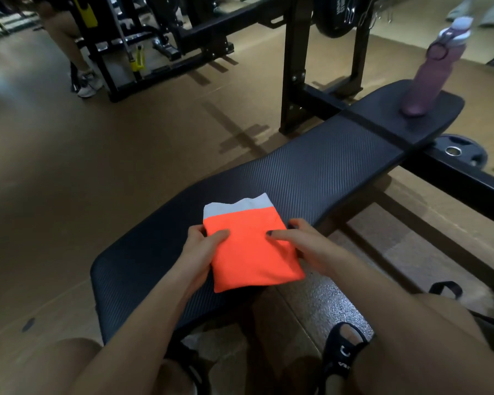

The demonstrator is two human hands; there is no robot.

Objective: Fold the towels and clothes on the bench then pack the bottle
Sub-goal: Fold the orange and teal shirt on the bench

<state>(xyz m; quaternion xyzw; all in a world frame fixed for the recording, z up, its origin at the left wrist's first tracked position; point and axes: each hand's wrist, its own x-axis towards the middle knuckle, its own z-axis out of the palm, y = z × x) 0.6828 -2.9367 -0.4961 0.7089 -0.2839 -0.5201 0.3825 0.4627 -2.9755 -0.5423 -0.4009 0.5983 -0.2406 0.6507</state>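
Head view, gym floor. A black padded bench with a ribbed vinyl surface [311, 178] runs from lower left toward upper right. On its near half lies a folded bright orange cloth with a pale grey band along its far edge [251, 252], squared into a flat packet; its near corner hangs slightly past the bench edge.

Left hand [203, 249] grips the packet's left side: thumb lies on top of the orange face, the other fingers curl round the edge and are mostly hidden beneath. Right hand [300, 240] holds the right side the same way: thumb, with a dark nail, on top, fingers curled at the far right edge. Both forearms reach in from the bottom of the frame.

A mauve plastic water bottle with a pale lid and a carry loop [431, 69] stands upright on the far end pad of the bench, well apart from the cloth. Nothing lies between the two on the bench.

Around: a black steel rack upright [295, 64] rises just behind the bench; a black weight plate [457, 152] lies on the floor beyond the bench's far right edge. A foot in a dark sandal [345, 346] shows below the bench, lower right. Farther off, upper left, black machines with yellow parts [139, 57] and another person's leg and pale trainer [87, 81]. Floor is tan matting [69, 166].
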